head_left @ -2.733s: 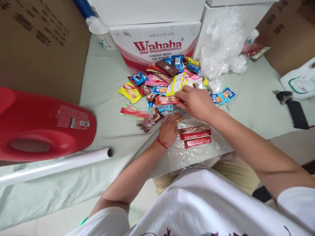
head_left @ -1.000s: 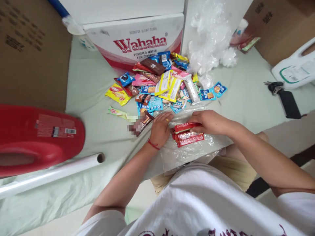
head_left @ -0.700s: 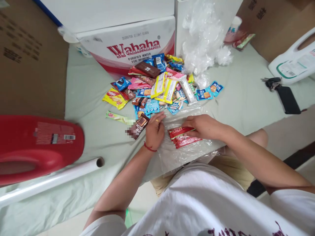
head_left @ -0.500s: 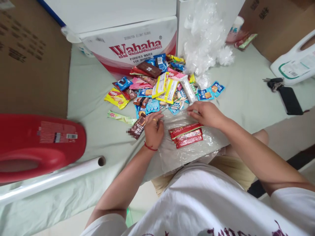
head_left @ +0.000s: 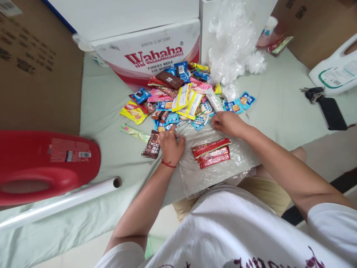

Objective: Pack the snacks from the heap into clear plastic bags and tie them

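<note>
A sheet of clear plastic film [head_left: 195, 175] lies on the cloth in front of me, with several red-wrapped snack bars [head_left: 212, 153] side by side on it. My right hand [head_left: 231, 123] is at the film's far edge, its fingers curled and pinching the film. My left hand [head_left: 171, 147] rests at the film's left side with fingers apart, its fingertips at the front of the snack pile [head_left: 184, 100]. A brown cocoa packet [head_left: 153, 144] touches or lies partly under this hand; which one I cannot tell.
Behind the pile stands a Wahaha carton [head_left: 156, 48], with crumpled clear plastic [head_left: 234, 48] beside it. A red jug [head_left: 69, 163] and a white film roll [head_left: 83, 193] lie at left. Keys [head_left: 314, 95], a black phone-like object [head_left: 333, 113] and a white jug [head_left: 337, 70] are at right.
My left hand has shifted slightly left, away from the film's far edge, and the cocoa packet has turned more upright. My right hand's fingers have drawn closer together. The red bars lie unchanged.
</note>
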`<state>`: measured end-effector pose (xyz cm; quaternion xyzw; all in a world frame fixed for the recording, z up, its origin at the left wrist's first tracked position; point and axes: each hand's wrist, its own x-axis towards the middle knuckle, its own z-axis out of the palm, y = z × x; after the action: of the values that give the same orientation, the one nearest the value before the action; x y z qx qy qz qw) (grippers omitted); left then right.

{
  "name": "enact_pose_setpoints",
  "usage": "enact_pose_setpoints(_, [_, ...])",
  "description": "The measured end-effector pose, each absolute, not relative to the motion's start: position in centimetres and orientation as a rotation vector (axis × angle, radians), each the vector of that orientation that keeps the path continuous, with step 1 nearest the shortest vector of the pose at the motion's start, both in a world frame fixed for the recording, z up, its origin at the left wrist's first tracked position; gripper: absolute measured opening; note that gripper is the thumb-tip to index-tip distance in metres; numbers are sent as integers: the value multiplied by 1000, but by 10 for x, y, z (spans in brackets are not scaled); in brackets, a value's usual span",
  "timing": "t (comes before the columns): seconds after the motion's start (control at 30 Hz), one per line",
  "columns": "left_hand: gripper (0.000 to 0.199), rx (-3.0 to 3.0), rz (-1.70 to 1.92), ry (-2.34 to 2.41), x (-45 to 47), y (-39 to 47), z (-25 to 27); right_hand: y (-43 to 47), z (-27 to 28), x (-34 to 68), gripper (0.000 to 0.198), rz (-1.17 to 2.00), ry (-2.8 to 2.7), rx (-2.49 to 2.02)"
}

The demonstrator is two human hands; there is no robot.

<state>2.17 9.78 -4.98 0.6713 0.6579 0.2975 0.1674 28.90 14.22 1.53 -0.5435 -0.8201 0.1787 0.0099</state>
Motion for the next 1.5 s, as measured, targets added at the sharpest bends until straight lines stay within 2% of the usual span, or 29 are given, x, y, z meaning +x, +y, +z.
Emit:
enact_pose_setpoints(0.13, [19,1845,924,1769,13,97,-42,124,30,300,18,488,-2510,-1594])
enact_pose_setpoints(0.3, [11,2044,1163,1635,1,69,-17,70,47,313,28,324,-2556,-1507])
enact_pose_setpoints(0.4, [8,2260,1112,1494,-3,46,-13,37,38,320,33,256,-2637,-1503])
enact_pose_setpoints(0.63, [26,2573,613,1092,-10,24,-38,-5,-7,332,33,317,-2627,-1433])
enact_pose_setpoints(0.83, [65,2597,532,888,-14,28,-34,-32,-9,338,30,290,-2511,-1320])
enact_pose_setpoints(1.0, [67,2614,345,832,-17,35,-23,-65,-21,316,56,267,-2590,-1122])
enact_pose_setpoints(1.07, [66,2626,294,823,-17,36,-21,-73,-30,303,58,260,-2601,-1122])
enact_pose_setpoints(1.17, [65,2650,234,791,-17,36,-19,-77,-44,284,52,259,-2579,-1149])
enact_pose_setpoints(1.33, [63,2631,123,784,-19,36,-15,-78,-54,262,18,168,-2461,-1122])
enact_pose_setpoints(1.5, [58,2589,75,772,-20,34,-13,-76,-37,261,12,181,-2443,-905])
